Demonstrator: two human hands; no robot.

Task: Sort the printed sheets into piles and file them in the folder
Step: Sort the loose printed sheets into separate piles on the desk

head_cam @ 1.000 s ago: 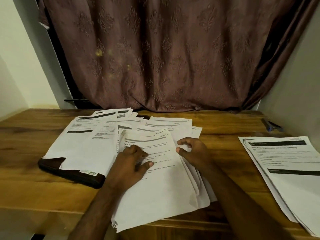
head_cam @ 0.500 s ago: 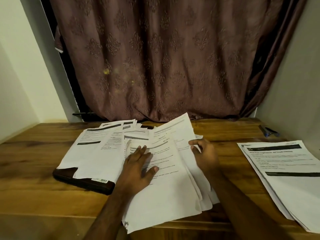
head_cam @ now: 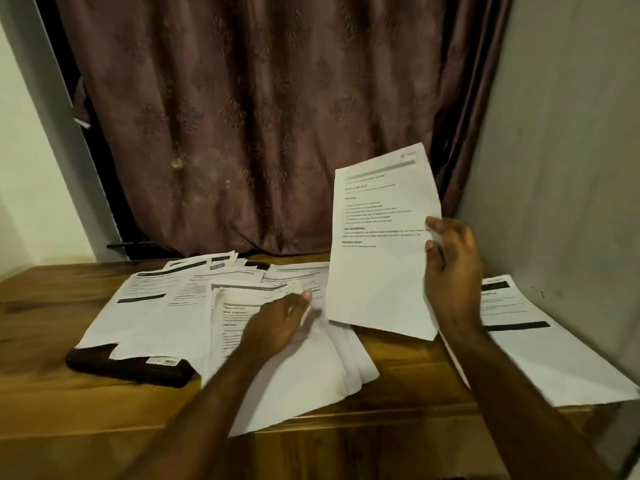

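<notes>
Sheet [head_cam: 377, 258] raised upright in right hand [head_cam: 450, 271]; left hand [head_cam: 277, 323] presses pile [head_cam: 311, 368].

Dim warm light, blurred, wide-angle bowed edges

right hand [head_cam: 452, 271] holds a printed sheet [head_cam: 379, 251] above the table [head_cam: 45, 393].

Right hand [head_cam: 450, 271] raised, thumb and fingers pinching; left hand [head_cam: 277, 323] lowered, palm down, fingers seemingly curled.
</notes>
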